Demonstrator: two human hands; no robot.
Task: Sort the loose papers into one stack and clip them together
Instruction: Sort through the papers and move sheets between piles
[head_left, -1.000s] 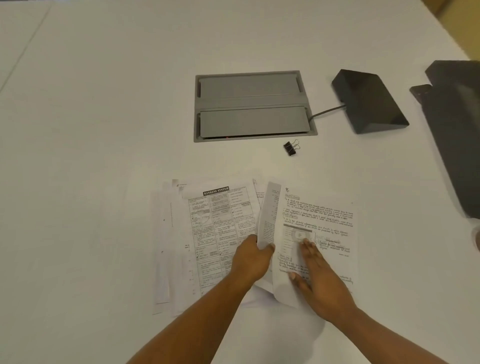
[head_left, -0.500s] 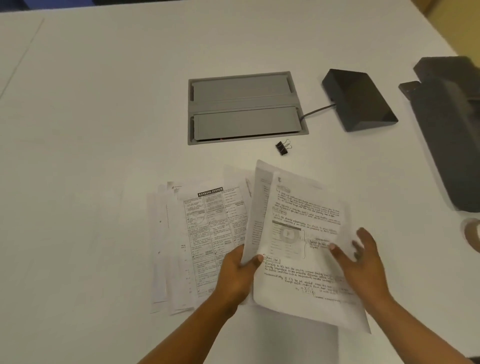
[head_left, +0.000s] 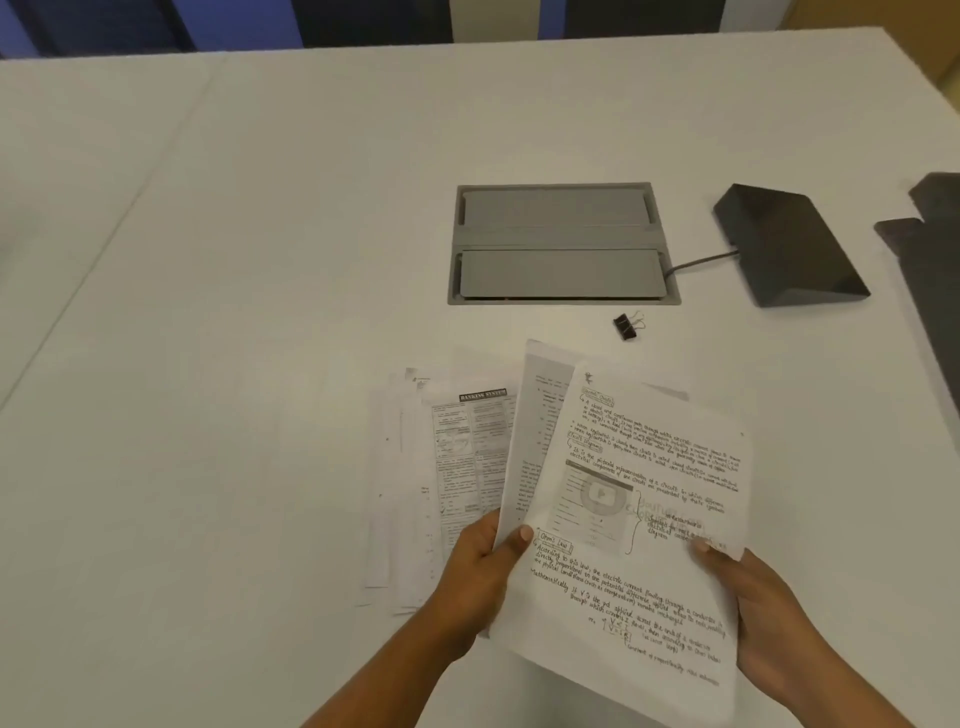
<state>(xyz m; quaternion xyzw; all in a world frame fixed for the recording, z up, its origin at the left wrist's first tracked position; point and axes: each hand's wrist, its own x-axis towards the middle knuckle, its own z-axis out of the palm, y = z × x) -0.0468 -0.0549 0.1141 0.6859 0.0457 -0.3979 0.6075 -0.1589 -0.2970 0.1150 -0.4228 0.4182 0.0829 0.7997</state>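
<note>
Half a second ago the right hand (head_left: 763, 618) was open beside the handwritten sheet (head_left: 644, 519); now it is closed on that sheet's right edge, thumb on top. The left hand (head_left: 483, 577) pinches the left edge of the same sheet together with at least one printed page (head_left: 535, 431) behind it, thumb on the front. One second ago these pages still lay on the table (head_left: 260, 312) under the hands; now they are lifted and tilted toward the person.

The landmark here is the binder clip (head_left: 627, 326), which lies untouched on the table. The lifted pages are just in front of it, nearer to the person. The rest of the loose papers (head_left: 447, 467), with the "Banking System" page on top, lie fanned on the table to the front-left of the clip.

So the gathering seems only begun: part of the papers is in hand, the fanned part is not yet joined, and clipping must wait.
</note>
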